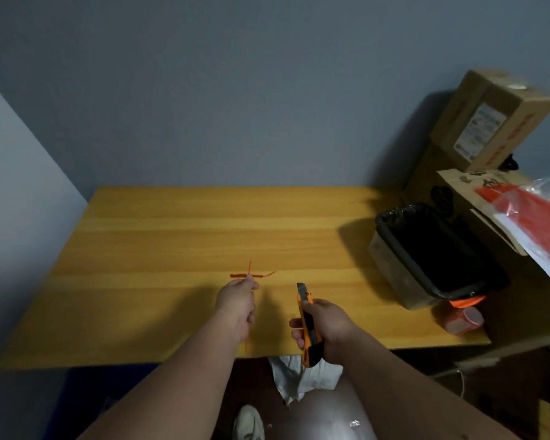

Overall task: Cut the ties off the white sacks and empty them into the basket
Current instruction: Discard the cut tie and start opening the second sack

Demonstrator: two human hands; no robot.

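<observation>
The white sack (302,374) lay mostly hidden under the desk (172,236) edge and the right hand (327,325). The red-and-clear bag (534,211) was cut off by the right edge. The box label (480,131) was too blurred to read.

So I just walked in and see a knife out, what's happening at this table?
A person is handling cut orange ties on the wooden table. The left hand pinches one tie; the right hand grips an orange utility knife. A black-lined bin stands at the right, and white sacking hangs below the table edge.
</observation>
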